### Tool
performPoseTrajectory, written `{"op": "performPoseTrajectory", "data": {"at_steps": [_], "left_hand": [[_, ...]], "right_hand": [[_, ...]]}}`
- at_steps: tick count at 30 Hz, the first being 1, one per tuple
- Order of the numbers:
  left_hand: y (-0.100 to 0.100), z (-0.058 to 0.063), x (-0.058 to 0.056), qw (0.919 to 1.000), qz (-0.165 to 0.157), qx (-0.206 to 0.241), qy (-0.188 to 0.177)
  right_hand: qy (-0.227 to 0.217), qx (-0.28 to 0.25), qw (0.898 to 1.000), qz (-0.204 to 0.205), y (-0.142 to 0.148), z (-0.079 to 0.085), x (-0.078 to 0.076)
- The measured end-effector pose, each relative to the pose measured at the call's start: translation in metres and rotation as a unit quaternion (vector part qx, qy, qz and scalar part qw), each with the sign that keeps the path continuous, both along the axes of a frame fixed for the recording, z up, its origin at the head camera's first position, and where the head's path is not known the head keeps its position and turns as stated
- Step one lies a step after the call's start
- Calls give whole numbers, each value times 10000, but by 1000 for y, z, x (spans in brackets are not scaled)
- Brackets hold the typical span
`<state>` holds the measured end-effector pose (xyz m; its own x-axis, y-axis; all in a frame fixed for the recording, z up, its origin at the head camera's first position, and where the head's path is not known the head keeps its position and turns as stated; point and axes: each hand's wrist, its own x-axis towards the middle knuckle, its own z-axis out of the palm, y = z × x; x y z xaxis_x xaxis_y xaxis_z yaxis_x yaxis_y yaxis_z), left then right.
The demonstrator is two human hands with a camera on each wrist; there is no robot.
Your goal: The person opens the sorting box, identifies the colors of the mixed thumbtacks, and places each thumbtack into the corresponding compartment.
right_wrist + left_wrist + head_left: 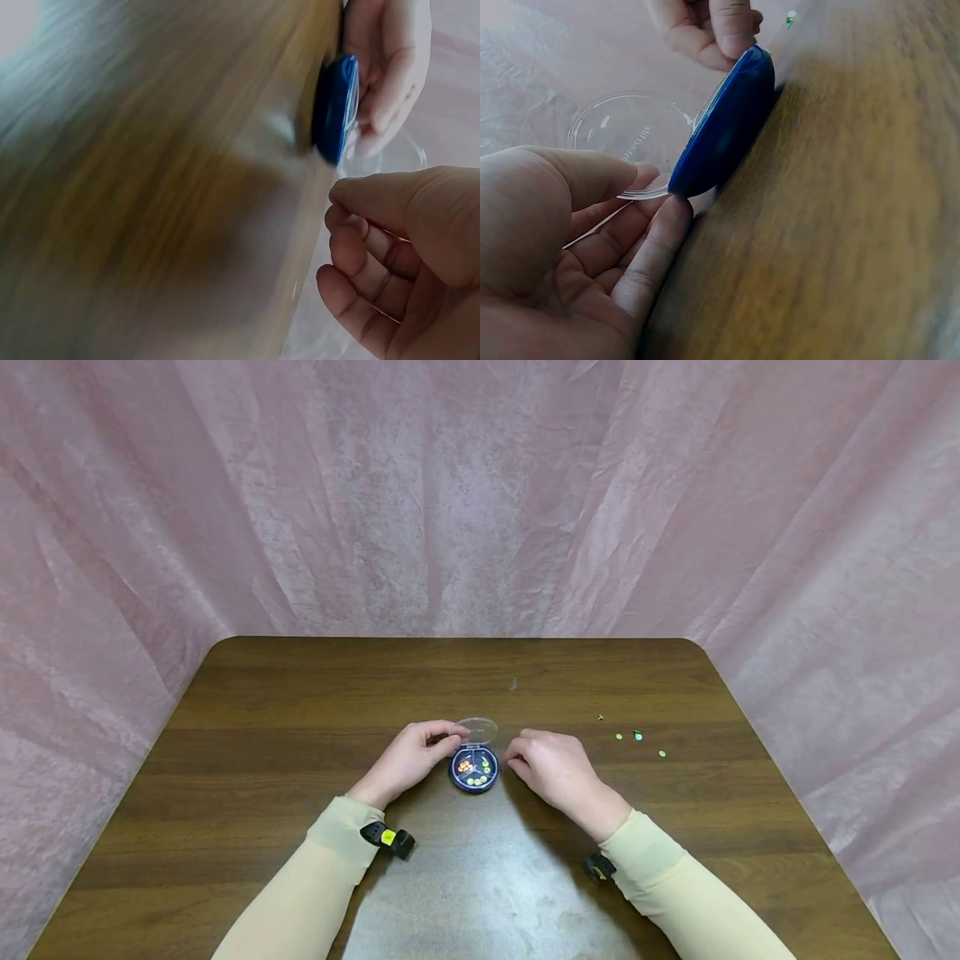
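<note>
A small round blue case with a divided inside sits on the table, its clear hinged lid raised. Orange pieces lie in its left compartment, and several yellow-green discs in the others. My left hand is at the case's left side, thumb and fingers around the edge of the lid, with one finger against the blue base. Just right of the case is my right hand. Its fingers are curled, and thumb and index tips meet with nothing visible between them.
Several small loose pieces lie to the right on the wooden table: a green disc, another disc, a pale blue one and a tiny green piece. A pink curtain hangs behind the table.
</note>
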<state>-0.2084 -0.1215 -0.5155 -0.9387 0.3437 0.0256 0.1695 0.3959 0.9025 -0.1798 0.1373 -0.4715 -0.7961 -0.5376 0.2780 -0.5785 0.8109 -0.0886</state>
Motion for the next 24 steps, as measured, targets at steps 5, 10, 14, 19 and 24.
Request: {"op": "performPoseTrajectory", "data": {"at_steps": [5,10,14,19,24], "left_hand": [[-1,-1,0,10000,11,-61,1],[-2,-3,-1,9999,25,-103,-39],[-2,-3,-2,9999,34,-138,-34],[0,-1,-1,9999,33,-140,-53],[0,-1,-1,9999,29,-124,-53]], "right_hand": [[0,-58,9993,-367,25,-2,-4],[90,-127,9960,-876,58,0,-17],[57,-187,9903,-1375,85,3,-31],[-3,-153,9819,-1886,107,5,-44],[-58,-59,9790,-2037,114,5,-52]]}}
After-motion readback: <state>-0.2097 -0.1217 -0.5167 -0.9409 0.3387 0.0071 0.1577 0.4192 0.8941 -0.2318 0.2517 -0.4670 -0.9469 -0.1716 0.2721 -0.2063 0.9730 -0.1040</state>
